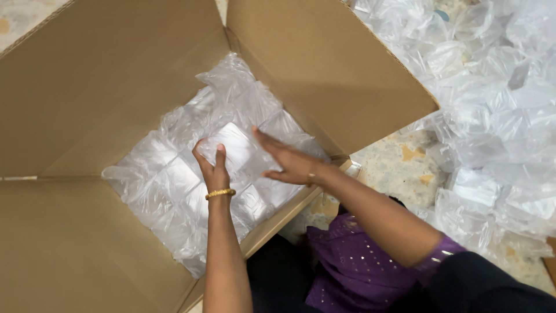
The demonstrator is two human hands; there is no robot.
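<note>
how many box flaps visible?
3. Left flap is folded out at upper left, back flap stands at upper right, near flap lies at lower left. A fourth may be hidden under the right hand and arm.

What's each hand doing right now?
Left hand: closed on a clear plastic packet inside the cardboard box.
Right hand: open, flat against the packet.
</note>
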